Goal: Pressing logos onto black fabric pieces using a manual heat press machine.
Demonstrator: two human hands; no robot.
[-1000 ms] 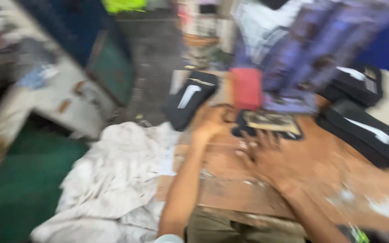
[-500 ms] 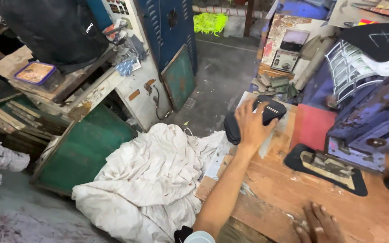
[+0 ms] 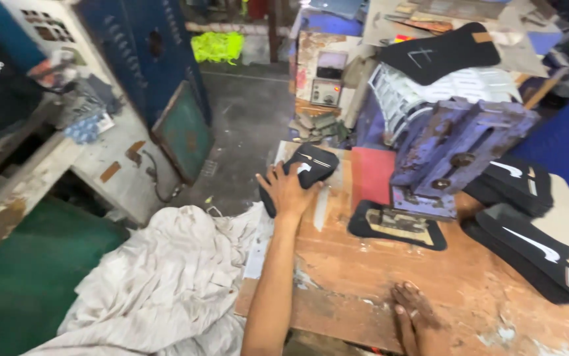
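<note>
My left hand [image 3: 289, 191] reaches out to the far left corner of the worn wooden table [image 3: 376, 277] and grips a small stack of black cut pieces with white marks [image 3: 314, 163]. Flat on the table near its front edge lies my right hand [image 3: 419, 320], fingers spread and holding nothing. Between the hands sits a black frame-shaped mat [image 3: 396, 225] under a purple metal press [image 3: 455, 142], with a red pad [image 3: 371, 175] beside it.
Two stacks of black pieces [image 3: 535, 250] lie at the table's right. A crumpled white cloth [image 3: 159, 283] is heaped left of the table, next to a green surface [image 3: 27, 277]. A blue cabinet [image 3: 146, 46] and another person's hand [image 3: 50, 69] are at the far left.
My left hand has gone from the table's middle out to the black stack at the far left corner. My right hand has drawn back to the front edge. The view swung left.
</note>
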